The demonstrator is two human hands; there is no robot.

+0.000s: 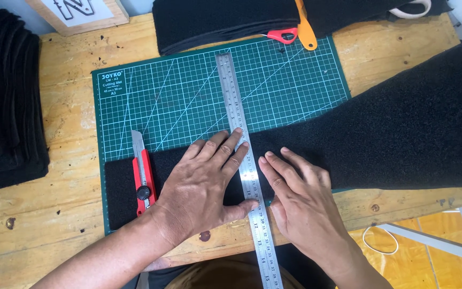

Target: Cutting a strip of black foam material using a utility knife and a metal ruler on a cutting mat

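Both hands lie flat and open, grasping nothing: the left hand [204,184] presses the steel ruler [244,166] onto black felt [402,134] over the green cutting mat [188,91] at the tabletop's [54,225] near edge, the right hand [300,198] just beside, a red utility knife [143,176] left, a wood-framed white sign [78,13] at the far-left corner.

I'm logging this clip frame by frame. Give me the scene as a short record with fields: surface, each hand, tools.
surface: green cutting mat on a wooden table
material: black felt lying across the mat
left hand: flat on the felt, fingertips on the steel ruler
right hand: flat on the felt, right of the ruler
tools: red knife left of the left hand; scissors at the mat's top edge
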